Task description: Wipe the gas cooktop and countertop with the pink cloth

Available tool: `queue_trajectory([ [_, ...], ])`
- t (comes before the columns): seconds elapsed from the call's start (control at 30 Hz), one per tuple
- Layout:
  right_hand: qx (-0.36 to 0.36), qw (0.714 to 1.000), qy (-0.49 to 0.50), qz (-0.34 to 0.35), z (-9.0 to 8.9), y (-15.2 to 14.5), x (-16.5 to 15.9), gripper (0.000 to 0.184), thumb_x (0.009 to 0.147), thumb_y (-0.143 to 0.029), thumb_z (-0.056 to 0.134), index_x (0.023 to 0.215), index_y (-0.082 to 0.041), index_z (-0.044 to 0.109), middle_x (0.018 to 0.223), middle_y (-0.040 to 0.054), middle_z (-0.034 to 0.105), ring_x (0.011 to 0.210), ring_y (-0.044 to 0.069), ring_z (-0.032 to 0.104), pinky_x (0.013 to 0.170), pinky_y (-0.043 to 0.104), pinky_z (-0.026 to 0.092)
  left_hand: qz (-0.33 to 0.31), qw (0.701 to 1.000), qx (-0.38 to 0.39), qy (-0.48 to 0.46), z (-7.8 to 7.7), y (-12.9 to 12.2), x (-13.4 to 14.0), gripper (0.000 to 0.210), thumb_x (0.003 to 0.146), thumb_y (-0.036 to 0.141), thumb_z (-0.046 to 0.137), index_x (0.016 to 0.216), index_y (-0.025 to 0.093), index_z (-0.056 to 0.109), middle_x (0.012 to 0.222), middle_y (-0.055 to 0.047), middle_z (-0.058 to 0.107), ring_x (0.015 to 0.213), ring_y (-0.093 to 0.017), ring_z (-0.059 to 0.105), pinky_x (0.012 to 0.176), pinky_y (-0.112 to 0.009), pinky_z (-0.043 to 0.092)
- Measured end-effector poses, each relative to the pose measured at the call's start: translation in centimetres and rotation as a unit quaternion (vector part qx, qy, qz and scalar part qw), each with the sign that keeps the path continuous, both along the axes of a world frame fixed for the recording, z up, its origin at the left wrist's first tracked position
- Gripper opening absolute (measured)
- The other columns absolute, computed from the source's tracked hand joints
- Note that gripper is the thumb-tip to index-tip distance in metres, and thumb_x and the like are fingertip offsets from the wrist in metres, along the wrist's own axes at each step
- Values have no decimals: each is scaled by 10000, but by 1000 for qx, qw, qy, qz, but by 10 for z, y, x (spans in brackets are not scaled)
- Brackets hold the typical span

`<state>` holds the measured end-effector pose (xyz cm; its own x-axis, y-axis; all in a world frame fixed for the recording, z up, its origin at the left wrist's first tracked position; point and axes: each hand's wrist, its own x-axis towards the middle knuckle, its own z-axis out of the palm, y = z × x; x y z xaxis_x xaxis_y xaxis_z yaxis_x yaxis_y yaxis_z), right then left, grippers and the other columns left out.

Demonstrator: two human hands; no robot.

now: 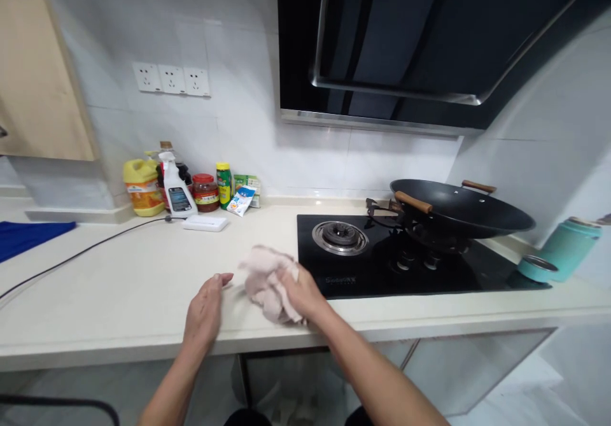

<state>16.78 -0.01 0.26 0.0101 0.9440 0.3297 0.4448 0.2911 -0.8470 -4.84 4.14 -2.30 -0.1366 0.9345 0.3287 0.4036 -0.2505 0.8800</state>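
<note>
A crumpled pale pink cloth (270,283) is gripped in my right hand (301,289), over the countertop just left of the stove. Motion blurs the cloth's left side a little. My left hand (205,308) is beside the cloth at the counter's front edge, holding nothing, with its fingers stretched out and thumb partly apart. Both hands are above the cream countertop (119,286). To the right of the cloth lies the black gas stove (358,279), its left burner (340,236) bare.
A black wok (468,209) with wooden handles sits on the right burner, under the range hood (382,37). A spray bottle (177,187), sauce jar (206,193), yellow jug (142,187) and white power bank-like box (205,223) stand along the wall. A teal bottle (570,244) is far right.
</note>
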Motion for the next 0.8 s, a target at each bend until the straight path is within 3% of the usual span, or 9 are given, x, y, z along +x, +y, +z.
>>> queue_trajectory([
  [0.07,-35,997,70,13,7,15,26,541,1003,-569,370,1262,-170,628,1180,96,712,1072,231,649,915,352,510,-1,1000,2,13,1,0,0,566,888,609,374,992,187,736,1169,-100,752,1198,-302,639,1114,-438,445],
  [0.1,-63,996,58,-2,10,21,42,563,1000,-586,354,1220,-164,654,1143,97,719,1055,234,654,894,348,518,-5,1000,3,18,1,-1,1,574,886,614,370,978,183,737,1173,-103,749,1210,-304,632,1121,-437,440],
  [0.2,-89,979,-116,-145,13,26,97,471,957,-555,456,1078,-177,709,1111,112,686,1090,259,629,934,375,497,-10,1000,-3,22,1,-2,3,610,886,644,360,985,176,738,1190,-107,743,1224,-305,624,1125,-433,440],
  [0.27,-70,954,-174,-234,14,20,131,397,902,-444,564,1165,-167,674,1252,156,598,1217,300,556,1030,444,434,-13,1000,-4,24,1,-3,4,611,885,658,366,988,183,738,1177,-100,748,1209,-305,633,1106,-431,459],
  [0.37,-45,941,-196,-272,15,7,160,433,914,-351,521,1302,-173,592,1333,159,520,1250,279,530,1075,450,398,-26,999,12,45,0,-2,5,560,874,664,423,978,212,737,1143,-75,757,1159,-305,656,1056,-424,498],
  [0.5,-7,945,-271,-185,10,5,139,465,999,-422,405,1402,-239,545,1438,114,505,1324,241,495,1120,403,374,-43,995,34,79,-2,0,6,502,865,659,485,968,235,732,1081,-55,764,1061,-292,688,1004,-414,529],
  [0.67,-111,927,-355,-53,-8,16,70,630,1027,-572,300,1571,-259,361,1686,131,184,1549,385,109,1201,637,100,-40,991,62,111,-9,5,2,491,889,641,476,1013,236,725,1106,-64,748,1032,-277,694,1002,-427,530],
  [0.73,-110,926,-362,-20,-12,15,52,634,1033,-581,270,1583,-271,333,1701,127,116,1557,389,39,1196,657,58,-54,986,93,130,-11,10,4,478,886,628,489,1029,238,726,1131,-73,738,1073,-281,683,1029,-442,514],
  [0.8,-79,929,-361,18,-13,10,43,603,1037,-568,290,1565,-286,363,1699,118,136,1562,357,48,1205,640,73,-79,976,126,156,-9,13,11,456,876,604,515,1045,240,731,1185,-87,723,1145,-288,657,1070,-458,486],
])
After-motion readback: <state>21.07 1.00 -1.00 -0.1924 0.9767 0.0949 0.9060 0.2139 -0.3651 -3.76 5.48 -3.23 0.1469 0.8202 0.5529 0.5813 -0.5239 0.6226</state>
